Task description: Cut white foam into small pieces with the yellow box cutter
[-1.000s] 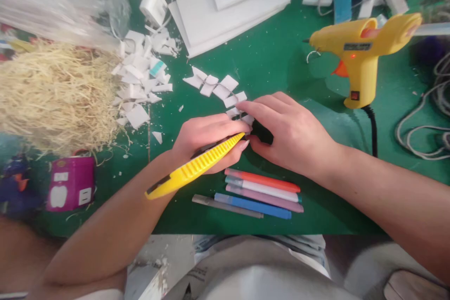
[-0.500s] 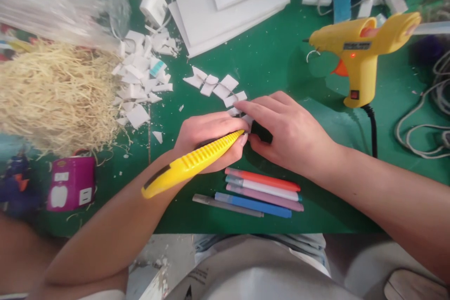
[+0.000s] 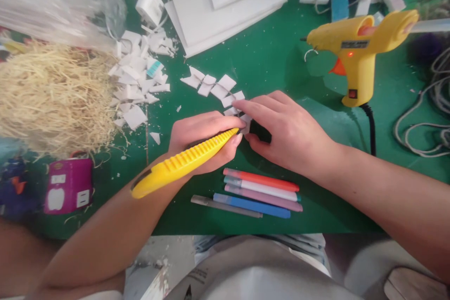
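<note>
In the head view my left hand (image 3: 191,131) is closed around a yellow utility knife (image 3: 186,161), its handle pointing back toward my forearm. The knife's tip end meets a small white foam-board piece (image 3: 246,124) between my two hands; the blade itself is mostly hidden. My right hand (image 3: 290,126) holds that piece down, index finger on its far side and thumb on the near side. Leading away from my fingertips lies a row of white foam-board pieces (image 3: 224,86), joined by a thin grey wire or cord.
A yellow glue gun (image 3: 362,56) stands at the right with its red light on. Several markers (image 3: 262,180) lie near me. White scraps (image 3: 135,79), pale straw (image 3: 52,98) and a purple box (image 3: 68,185) are left. White boards (image 3: 232,14) lie at the back.
My left hand and the utility knife have drawn slightly back to the left, away from my right hand, showing more of the foam-board piece. My right hand stays nearly in place.
</note>
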Demonstrator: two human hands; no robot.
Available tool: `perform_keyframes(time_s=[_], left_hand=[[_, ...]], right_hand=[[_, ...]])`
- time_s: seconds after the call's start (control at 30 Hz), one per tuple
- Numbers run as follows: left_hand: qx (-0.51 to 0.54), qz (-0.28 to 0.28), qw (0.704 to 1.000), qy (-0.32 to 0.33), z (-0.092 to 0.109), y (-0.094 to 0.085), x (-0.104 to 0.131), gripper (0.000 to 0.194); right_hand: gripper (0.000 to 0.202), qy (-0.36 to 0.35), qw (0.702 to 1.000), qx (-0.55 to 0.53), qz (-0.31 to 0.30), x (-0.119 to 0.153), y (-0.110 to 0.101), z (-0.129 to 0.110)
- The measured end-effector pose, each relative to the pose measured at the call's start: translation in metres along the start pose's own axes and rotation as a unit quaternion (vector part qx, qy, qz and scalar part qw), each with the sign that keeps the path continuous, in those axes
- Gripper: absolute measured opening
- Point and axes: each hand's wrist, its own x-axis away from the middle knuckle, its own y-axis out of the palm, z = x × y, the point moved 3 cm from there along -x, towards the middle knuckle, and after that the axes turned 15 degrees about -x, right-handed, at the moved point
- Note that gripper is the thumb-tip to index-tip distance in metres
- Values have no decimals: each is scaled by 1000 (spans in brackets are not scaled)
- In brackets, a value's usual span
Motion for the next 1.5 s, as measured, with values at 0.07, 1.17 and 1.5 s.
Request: perform_keyframes(time_s=[0.07, 1.17, 1.5], left_hand=[[1, -4, 1000, 1, 0, 1, 0, 14], [-28, -25, 998, -53, 0, -6, 3, 15], [-41, -37, 997, -54, 6, -12, 4, 13]], right_hand=[[46, 1, 1000, -4, -3, 0, 0, 0], [41, 16, 999, 40, -19, 1, -6, 3], [35, 28, 999, 34, -10, 2, -8, 1]])
